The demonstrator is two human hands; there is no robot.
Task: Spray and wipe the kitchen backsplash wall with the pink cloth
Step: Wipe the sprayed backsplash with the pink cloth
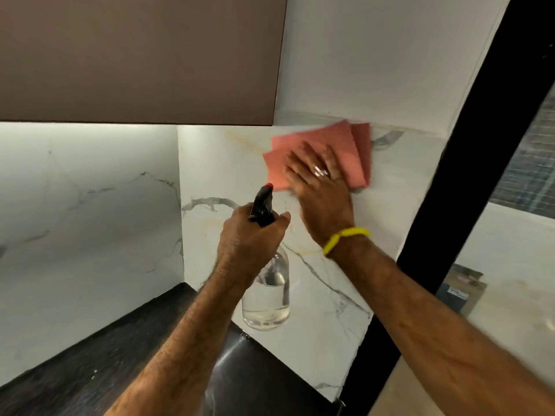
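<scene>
My right hand (322, 193) lies flat on the folded pink cloth (339, 145), pressing it against the white marble backsplash wall (399, 187) near the wall's top edge. My left hand (250, 235) grips the neck of a clear spray bottle (267, 298) with a black trigger head and red nozzle tip (268, 185). The nozzle points up at the wall, just left of and below the cloth. The bottle holds clear liquid and hangs above the counter.
A brown upper cabinet (141, 55) hangs at top left above a lit marble side wall (90, 217). A dark counter (90, 361) runs below. A black vertical frame (444, 187) bounds the wall on the right, with a small box (459, 292) beyond it.
</scene>
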